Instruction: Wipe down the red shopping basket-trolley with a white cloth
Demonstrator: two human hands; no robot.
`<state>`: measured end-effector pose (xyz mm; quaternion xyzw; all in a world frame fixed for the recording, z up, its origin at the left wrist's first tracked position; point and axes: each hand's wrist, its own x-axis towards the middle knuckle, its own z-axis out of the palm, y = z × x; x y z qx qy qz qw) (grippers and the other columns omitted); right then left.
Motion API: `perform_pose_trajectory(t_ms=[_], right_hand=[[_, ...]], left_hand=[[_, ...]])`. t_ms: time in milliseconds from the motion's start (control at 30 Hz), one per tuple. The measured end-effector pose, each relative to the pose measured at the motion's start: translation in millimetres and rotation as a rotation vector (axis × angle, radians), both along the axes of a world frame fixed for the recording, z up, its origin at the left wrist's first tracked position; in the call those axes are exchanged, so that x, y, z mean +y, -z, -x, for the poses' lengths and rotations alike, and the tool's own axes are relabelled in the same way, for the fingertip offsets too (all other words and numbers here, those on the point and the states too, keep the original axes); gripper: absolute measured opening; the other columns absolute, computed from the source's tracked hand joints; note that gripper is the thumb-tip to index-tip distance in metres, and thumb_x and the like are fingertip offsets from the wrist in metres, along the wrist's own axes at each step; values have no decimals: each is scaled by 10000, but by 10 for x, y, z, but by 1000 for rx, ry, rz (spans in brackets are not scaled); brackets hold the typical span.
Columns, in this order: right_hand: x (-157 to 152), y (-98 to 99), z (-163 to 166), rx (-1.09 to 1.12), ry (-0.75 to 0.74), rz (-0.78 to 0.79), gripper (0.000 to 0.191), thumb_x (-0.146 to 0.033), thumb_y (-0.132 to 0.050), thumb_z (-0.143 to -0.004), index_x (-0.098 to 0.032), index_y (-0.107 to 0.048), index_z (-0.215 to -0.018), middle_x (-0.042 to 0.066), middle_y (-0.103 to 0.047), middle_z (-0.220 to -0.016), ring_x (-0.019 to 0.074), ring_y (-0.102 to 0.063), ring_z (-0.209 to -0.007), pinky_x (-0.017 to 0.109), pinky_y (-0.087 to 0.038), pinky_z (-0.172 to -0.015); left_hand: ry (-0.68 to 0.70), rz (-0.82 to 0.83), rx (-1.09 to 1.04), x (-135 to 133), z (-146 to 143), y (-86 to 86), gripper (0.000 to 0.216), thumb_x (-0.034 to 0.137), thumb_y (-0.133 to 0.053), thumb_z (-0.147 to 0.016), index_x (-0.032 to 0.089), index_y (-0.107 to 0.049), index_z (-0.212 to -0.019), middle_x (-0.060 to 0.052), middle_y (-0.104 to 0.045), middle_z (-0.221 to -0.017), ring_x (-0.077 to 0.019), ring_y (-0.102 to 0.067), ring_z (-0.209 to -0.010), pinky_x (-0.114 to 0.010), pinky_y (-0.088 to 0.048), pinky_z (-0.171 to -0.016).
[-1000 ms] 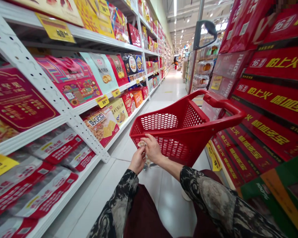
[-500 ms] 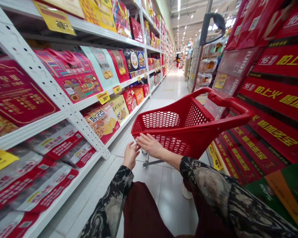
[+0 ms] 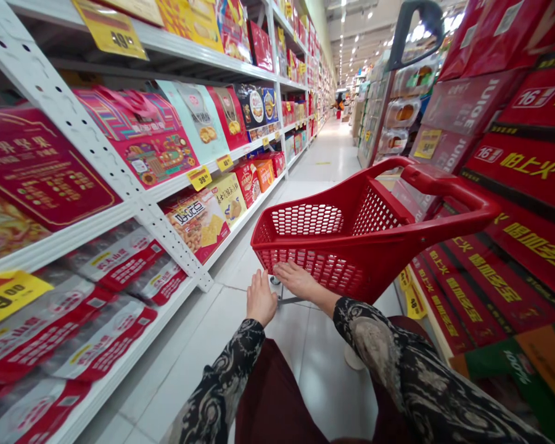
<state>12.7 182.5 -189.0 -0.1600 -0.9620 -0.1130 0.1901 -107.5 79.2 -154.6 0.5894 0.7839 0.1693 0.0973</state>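
Head view, sole view supplied. The left hand (image 3: 261, 299) is raised above the tiled floor (image 3: 176, 357), fingers extended and close together, back towards the camera; no object shows in it. The right hand (image 3: 300, 280) lies flat in attitude, fingers stretched towards the left hand, likewise with nothing visible in its grasp. Both palms are hidden. The fingertips of the two hands are near each other; a gap shows between them.

The red shopping cart (image 3: 351, 243) stands just ahead of the hands, its narrow end nearest the left hand and its handle (image 3: 453, 188) to the right. The right hand overlaps its lower side in view; contact cannot be confirmed. The perforated walls presumably save weight and keep the contents visible.

To the left, a white shelf unit (image 3: 87, 142) carries packaged goods. A biscuit box (image 3: 198, 225) faces outward, apparently so that its print can be read from the aisle. A yellow price tag (image 3: 199, 179) is fixed to the shelf edge, presumably to match goods with prices. Wrapped packs (image 3: 106, 265) occupy the low level, probably on account of weight. To the right, red cartons (image 3: 527, 246) are stacked flat, lettering outward, an arrangement that likely favours stability.
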Motion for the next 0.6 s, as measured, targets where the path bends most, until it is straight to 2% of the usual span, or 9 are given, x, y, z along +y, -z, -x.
perform_pose_trajectory(t_ms=[167,233,300,400,500,600], right_hand=[[50,-358,-45,191,78,-34,413,-152,-349,-921,-143,-409,-1329,97,-401,-1399,257,-273,-1334,529,-219,-1083],[100,-446,-87,193,82,-34,431,-143,-356,-913,-147,-394,-1342,98,-404,-1396,255,-274,-1334,523,-218,-1087],[122,-408,-164,131,46,-39,420,-136,-379,-902,-136,-428,-1318,103,-420,-1384,253,-311,-1317,498,-261,-1077],[86,-171,-319,33,9,-55,374,-147,-426,-885,-100,-502,-1248,124,-461,-1349,259,-380,-1274,477,-325,-1046],[15,43,-452,-4,13,-67,330,-150,-449,-877,-95,-552,-1186,130,-520,-1291,250,-430,-1236,471,-336,-1037],[-19,10,-514,49,14,-95,350,-167,-444,-887,-119,-522,-1225,121,-507,-1307,238,-403,-1260,476,-304,-1053]], left_hand=[[-25,15,67,53,-29,-67,665,153,-472,-733,45,-258,-1353,-222,-221,-1463,-306,-195,-1361,-461,-259,-1068],[-17,5,83,74,-92,-86,660,156,-478,-733,63,-268,-1351,-210,-235,-1462,-305,-204,-1359,-462,-261,-1067],[13,3,92,82,-169,-93,663,153,-484,-727,69,-274,-1350,-207,-245,-1459,-300,-215,-1357,-458,-271,-1064],[60,5,113,72,-272,-93,661,147,-484,-727,69,-280,-1350,-204,-244,-1460,-292,-223,-1355,-461,-276,-1062],[87,14,146,52,-335,-95,656,153,-484,-734,71,-283,-1353,-191,-235,-1468,-290,-223,-1354,-461,-266,-1067],[96,27,168,51,-385,-105,653,160,-489,-735,52,-289,-1348,-195,-237,-1466,-287,-220,-1356,-443,-260,-1073]])
